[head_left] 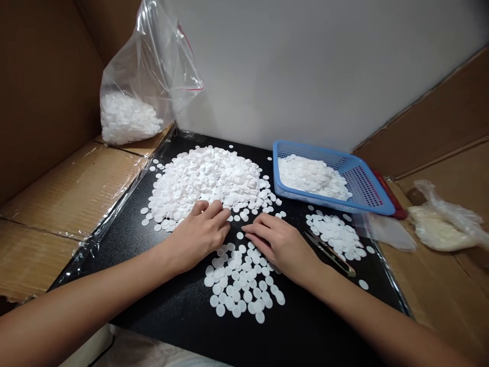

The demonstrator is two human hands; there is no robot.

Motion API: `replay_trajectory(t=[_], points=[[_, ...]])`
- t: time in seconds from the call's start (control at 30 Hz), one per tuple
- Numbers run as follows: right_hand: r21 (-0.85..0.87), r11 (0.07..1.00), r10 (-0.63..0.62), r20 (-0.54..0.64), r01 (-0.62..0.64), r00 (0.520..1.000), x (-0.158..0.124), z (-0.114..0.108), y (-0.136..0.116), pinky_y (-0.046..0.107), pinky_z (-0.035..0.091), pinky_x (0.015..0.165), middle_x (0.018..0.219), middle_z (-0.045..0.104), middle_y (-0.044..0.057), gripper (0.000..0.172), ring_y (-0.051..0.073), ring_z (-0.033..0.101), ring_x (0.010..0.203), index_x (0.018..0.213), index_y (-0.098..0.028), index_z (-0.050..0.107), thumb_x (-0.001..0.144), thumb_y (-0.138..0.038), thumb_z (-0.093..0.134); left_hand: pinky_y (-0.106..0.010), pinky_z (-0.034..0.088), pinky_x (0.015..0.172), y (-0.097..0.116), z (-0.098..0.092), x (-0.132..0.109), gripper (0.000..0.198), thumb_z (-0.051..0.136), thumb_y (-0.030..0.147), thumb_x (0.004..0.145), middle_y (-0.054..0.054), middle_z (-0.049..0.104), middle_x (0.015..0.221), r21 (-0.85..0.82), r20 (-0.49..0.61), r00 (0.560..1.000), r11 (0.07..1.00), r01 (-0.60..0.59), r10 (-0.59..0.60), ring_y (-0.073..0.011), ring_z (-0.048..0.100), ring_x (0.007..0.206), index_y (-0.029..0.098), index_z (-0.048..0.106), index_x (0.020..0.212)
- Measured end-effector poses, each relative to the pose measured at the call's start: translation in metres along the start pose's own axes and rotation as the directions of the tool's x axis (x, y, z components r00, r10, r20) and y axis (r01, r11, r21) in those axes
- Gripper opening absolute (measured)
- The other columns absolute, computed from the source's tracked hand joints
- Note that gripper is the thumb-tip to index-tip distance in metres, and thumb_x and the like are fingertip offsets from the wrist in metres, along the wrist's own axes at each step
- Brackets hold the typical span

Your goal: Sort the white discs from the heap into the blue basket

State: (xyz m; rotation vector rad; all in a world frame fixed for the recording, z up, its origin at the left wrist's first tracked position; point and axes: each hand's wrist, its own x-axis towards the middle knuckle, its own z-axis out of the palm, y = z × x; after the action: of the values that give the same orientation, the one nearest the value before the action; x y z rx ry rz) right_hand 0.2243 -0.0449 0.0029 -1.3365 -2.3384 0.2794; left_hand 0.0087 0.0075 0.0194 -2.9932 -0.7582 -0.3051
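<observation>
A large heap of small white round discs (206, 171) covers the back of the black tabletop. At the heap's front edge is my left hand (204, 229), its fingers curled down; what they hold, if anything, is hidden. My right hand (280, 242) lies to the right, with fingers drawn together and the tips close beside a single white disc (240, 235). Whether something is between those fingers cannot be made out. In front of both hands, a flat scatter of white discs (244, 283) spreads over the table, partly under my right hand.
A blue basket (372, 206) at the back right holds more discs. Below it lie a small disc pile (336, 234) and thread snips (330, 252). A clear plastic bag (132, 117) of discs stands back left. Another plastic bag (439, 227) sits on cardboard at right.
</observation>
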Motion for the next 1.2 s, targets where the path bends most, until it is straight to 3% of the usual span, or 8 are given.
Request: replay_trajectory(t=[0.17,0.43,0.5,0.57,0.7,0.83,0.93,1.2], points=[[0.084,0.996,0.027,0.026,-0.029,0.999,0.01,0.001,-0.005,0.032,0.052,0.068,0.084,0.061,0.005,0.009,0.019,0.059,0.077,0.089,-0.019,0.068,0.09,-0.013,0.061,-0.036,0.027,0.073,0.009,0.007,0.003,0.011,0.067,0.016,0.086,-0.001,0.056,0.077,-0.302,0.01,0.982,0.936,0.18,-0.186,-0.0201,0.046,0.082,0.019,0.068,0.075],[0.366,0.89,0.28,0.031,-0.271,0.96,0.002,-0.019,-0.007,0.026,0.045,0.059,0.077,0.063,0.001,0.011,0.014,0.057,0.066,0.078,-0.02,0.064,0.087,-0.017,0.059,-0.037,0.034,0.078,0.007,-0.001,0.01,0.026,0.053,0.001,0.087,-0.005,0.062,0.092,-0.399,0.087,0.961,0.874,0.276,-0.263,-0.0232,0.05,0.093,0.018,0.069,0.097],[0.436,0.845,0.327,0.034,-0.309,0.944,-0.001,-0.025,-0.01,0.026,0.045,0.059,0.077,0.065,0.001,0.011,0.014,0.057,0.065,0.078,-0.02,0.066,0.087,-0.021,0.06,-0.035,0.04,0.078,0.01,-0.01,0.016,0.019,0.056,0.009,0.09,-0.005,0.065,0.094,-0.587,0.147,0.943,0.741,0.327,-0.299,-0.0223,0.055,0.093,0.018,0.068,0.101],[0.485,0.807,0.371,0.025,-0.336,0.928,-0.003,-0.031,-0.014,0.025,0.044,0.058,0.074,0.065,0.001,0.012,0.014,0.057,0.064,0.076,-0.019,0.066,0.086,-0.024,0.06,-0.03,0.045,0.072,0.016,-0.017,0.025,0.014,0.064,0.02,0.088,-0.004,0.069,0.092,-0.791,0.246,0.931,0.5,0.353,-0.268,-0.0193,0.062,0.086,0.017,0.067,0.102],[0.509,0.775,0.429,0.009,-0.373,0.903,-0.013,-0.046,-0.01,0.024,0.043,0.056,0.069,0.066,0.0,0.018,0.014,0.058,0.062,0.077,-0.019,0.066,0.088,-0.03,0.057,-0.025,0.049,0.062,0.032,-0.017,0.049,0.012,0.069,0.021,0.085,-0.001,0.069,0.074,-0.901,0.339,0.904,0.186,0.392,-0.261,-0.0139,0.064,0.066,0.015,0.068,0.095],[0.136,0.897,0.432,-0.064,-0.421,0.9,-0.041,-0.064,0.021,0.028,0.043,0.064,0.079,0.068,0.002,0.013,0.017,0.06,0.069,0.082,-0.021,0.066,0.09,-0.024,0.056,-0.024,0.056,0.067,0.044,-0.015,0.073,0.011,0.072,0.015,0.083,-0.004,0.072,0.071,-0.892,0.448,0.862,-0.192,0.41,-0.239,-0.0131,0.069,0.065,0.011,0.069,0.092],[-0.155,0.838,0.518,-0.08,-0.524,0.852,-0.065,-0.068,0.047,0.028,0.041,0.062,0.08,0.065,0.003,0.007,0.019,0.06,0.072,0.08,-0.02,0.061,0.079,-0.017,0.067,-0.024,0.058,0.077,0.053,-0.015,0.088,0.008,0.071,0.008,0.083,-0.009,0.076,0.084,-0.801,0.53,0.823,-0.438,0.408,-0.202,-0.0146,0.074,0.076,0.008,0.07,0.091],[-0.113,0.787,0.614,0.044,-0.607,0.788,-0.08,-0.067,0.065,0.025,0.039,0.056,0.068,0.061,-0.003,0.015,0.016,0.057,0.061,0.085,-0.021,0.061,0.077,-0.015,0.072,-0.022,0.06,0.084,0.067,-0.014,0.105,0.01,0.065,0.004,0.087,-0.014,0.077,0.093,-0.653,0.647,0.751,-0.603,0.458,-0.13,-0.0174,0.076,0.084,0.008,0.072,0.094]])
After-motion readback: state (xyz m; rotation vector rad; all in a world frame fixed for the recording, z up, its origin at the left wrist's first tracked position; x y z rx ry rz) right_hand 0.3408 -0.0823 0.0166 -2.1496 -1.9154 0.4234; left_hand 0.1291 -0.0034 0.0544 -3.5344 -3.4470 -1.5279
